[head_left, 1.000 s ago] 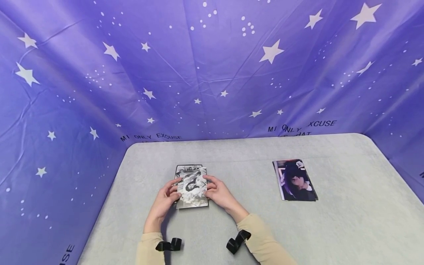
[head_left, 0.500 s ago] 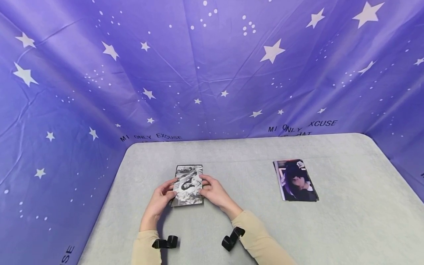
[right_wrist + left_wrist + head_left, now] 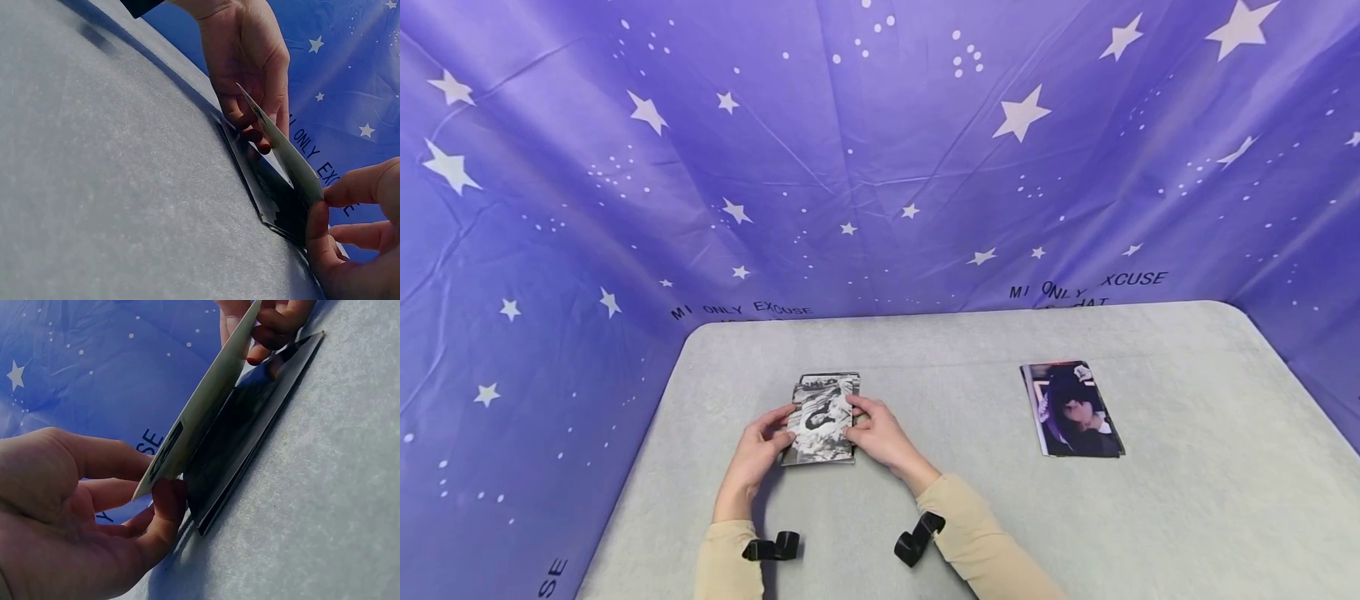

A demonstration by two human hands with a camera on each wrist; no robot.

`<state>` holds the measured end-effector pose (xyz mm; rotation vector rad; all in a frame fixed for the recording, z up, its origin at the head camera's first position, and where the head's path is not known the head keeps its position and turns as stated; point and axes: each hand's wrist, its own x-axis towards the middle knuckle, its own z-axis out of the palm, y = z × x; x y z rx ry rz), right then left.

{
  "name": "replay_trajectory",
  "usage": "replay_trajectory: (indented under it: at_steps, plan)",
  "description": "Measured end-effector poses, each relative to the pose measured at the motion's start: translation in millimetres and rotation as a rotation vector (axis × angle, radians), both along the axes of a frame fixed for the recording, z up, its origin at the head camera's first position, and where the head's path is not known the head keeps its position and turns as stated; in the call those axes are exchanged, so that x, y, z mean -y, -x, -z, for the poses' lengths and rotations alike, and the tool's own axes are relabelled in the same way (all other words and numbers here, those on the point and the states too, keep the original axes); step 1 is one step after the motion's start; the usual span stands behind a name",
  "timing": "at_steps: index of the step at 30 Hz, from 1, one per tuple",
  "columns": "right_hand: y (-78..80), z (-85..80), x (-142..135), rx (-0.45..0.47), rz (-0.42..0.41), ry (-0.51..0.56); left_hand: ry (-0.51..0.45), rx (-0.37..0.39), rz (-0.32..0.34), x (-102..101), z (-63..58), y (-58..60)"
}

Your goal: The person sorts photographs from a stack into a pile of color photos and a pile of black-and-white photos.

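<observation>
A black-and-white photo card (image 3: 822,427) is held between both hands at the left-middle of the table. My left hand (image 3: 756,457) pinches its left edge, while my right hand (image 3: 882,435) pinches the right edge. In both wrist views the card tilts above a dark stack of photo cards (image 3: 250,450) lying on the tabletop, with a gap between them. Only the stack's far end and a thin side strip show in the head view. Further right lies another stack of photo cards (image 3: 1078,414), a colour portrait on top, its edges slightly uneven.
The table (image 3: 970,392) is pale grey with rounded far corners. A purple-blue star-printed cloth (image 3: 865,167) hangs behind it and along both sides. Black straps (image 3: 775,547) dangle at the sleeve cuffs near the front.
Both hands have shifted slightly left with the held card. It lined up over the stack half a second ago and now sits a little lower, showing more of the stack's far end.
</observation>
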<state>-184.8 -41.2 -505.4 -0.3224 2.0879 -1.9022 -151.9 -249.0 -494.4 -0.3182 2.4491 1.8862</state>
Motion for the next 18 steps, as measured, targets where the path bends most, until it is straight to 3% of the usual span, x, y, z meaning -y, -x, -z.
replay_trajectory:
  at_steps: [12, 18]
  plan:
    - [3.7, 1.0, 0.0, -0.085, 0.025, -0.044, 0.101, 0.02, 0.037, 2.2, -2.0, 6.8]
    - [4.5, 2.0, -0.2, -0.101, 0.033, -0.081, 0.152, -0.015, 0.042, -0.2, -3.8, 6.3]
